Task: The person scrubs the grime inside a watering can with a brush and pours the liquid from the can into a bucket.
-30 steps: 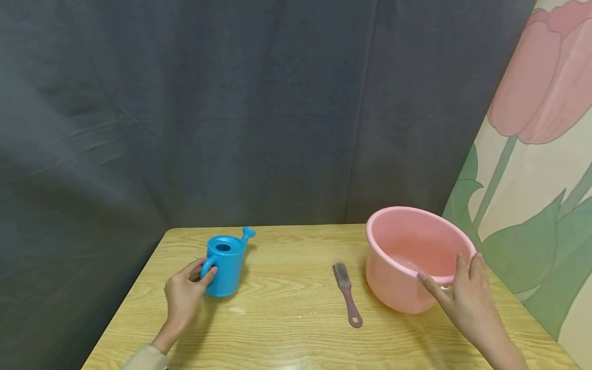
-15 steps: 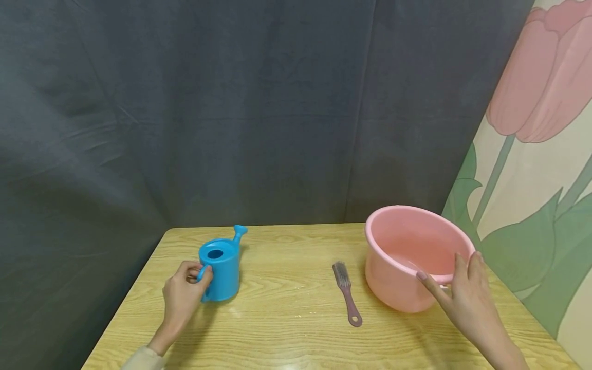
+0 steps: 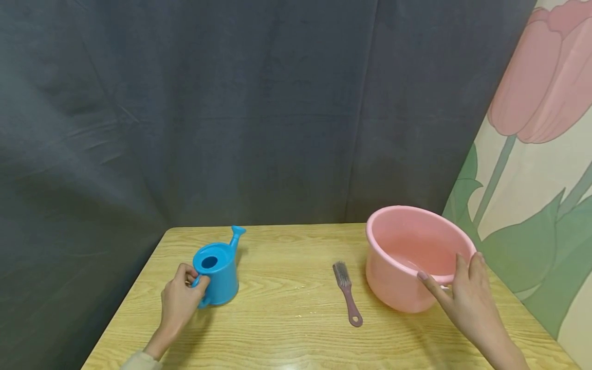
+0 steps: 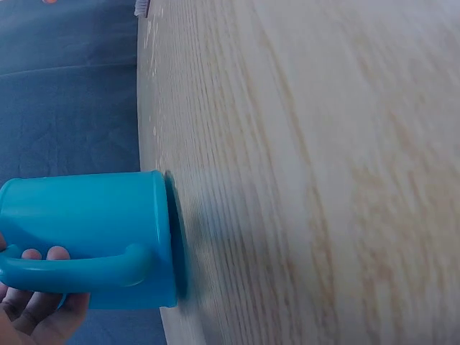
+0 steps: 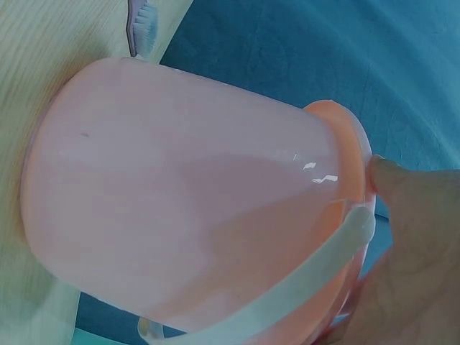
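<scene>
My left hand pinches the handle of a blue watering can at the left of the table, thumb on the near side. The can stands upright, its spout pointing toward the back. Its base sits at the tabletop in the left wrist view, and fingers curl under the loop of the handle. At the right, a pink bucket stands with its mouth up. My right hand rests on its near right rim with thumb and fingers spread and fairly straight. A white bail handle hangs down the bucket's outside.
Between the can and the bucket, a bristled brush with a mauve handle lies on the wooden table. A dark grey curtain hangs behind the table. The wall on the right is painted with tulips.
The watering can has shifted left and toward me in my left hand, its spout swinging toward the back. My right hand, the bucket and the brush have stayed where they were.
</scene>
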